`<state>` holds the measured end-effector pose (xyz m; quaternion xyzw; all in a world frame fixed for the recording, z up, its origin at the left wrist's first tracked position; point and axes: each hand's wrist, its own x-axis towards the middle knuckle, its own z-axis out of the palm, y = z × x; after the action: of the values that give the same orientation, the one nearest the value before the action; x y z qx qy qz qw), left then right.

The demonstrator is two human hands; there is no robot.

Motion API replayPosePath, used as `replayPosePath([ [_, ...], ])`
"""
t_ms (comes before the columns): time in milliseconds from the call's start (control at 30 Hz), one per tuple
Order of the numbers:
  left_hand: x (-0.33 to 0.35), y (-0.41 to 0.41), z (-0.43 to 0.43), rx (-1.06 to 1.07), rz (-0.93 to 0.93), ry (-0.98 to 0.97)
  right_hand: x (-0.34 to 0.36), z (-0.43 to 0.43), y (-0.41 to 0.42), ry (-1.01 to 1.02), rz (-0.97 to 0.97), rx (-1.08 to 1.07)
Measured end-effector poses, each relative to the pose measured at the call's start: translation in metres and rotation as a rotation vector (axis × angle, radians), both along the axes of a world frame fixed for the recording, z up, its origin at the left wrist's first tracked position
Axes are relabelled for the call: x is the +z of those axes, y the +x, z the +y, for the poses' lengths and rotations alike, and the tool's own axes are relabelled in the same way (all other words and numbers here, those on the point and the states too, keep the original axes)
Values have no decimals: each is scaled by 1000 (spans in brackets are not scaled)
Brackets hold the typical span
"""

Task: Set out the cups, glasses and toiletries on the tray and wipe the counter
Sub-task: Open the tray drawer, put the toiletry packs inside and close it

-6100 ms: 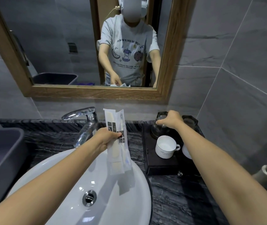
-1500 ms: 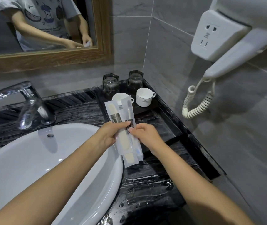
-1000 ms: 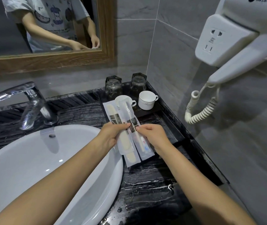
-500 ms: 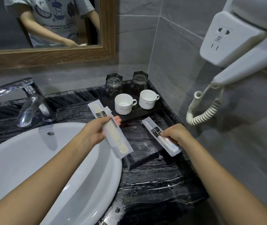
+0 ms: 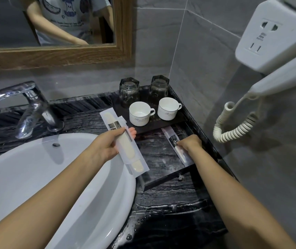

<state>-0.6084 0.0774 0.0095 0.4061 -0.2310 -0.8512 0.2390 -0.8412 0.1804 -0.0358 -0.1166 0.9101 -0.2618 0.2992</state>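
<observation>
Head view: the right hand (image 5: 188, 141) presses a toothbrush packet (image 5: 177, 144) flat on the tray (image 5: 163, 179), at 5 o'clock from the cups (image 5: 139, 113) — best squared to the tray's right rim before letting go. The left hand (image 5: 111, 142) is closed round two comb packets (image 5: 125, 142) — held over the basin (image 5: 35, 177) edge, at 9 o'clock from the tray.

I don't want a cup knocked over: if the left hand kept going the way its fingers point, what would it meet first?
Probably the nearer white cup, just past the left hand; depth unclear.
</observation>
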Motion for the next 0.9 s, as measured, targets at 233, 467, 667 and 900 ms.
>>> replayPosePath([
  [233,-8,-2,-2,-32,7,8,-12,0,0,24,85,40],
  [467,-12,-11,1,-44,14,-3,-13,7,4,138,273,168],
  [667,-12,-14,3,-50,41,-36,21,17,40,-89,454,433],
  [900,1,-23,10,-77,76,-138,56,26,102,-407,-341,569],
])
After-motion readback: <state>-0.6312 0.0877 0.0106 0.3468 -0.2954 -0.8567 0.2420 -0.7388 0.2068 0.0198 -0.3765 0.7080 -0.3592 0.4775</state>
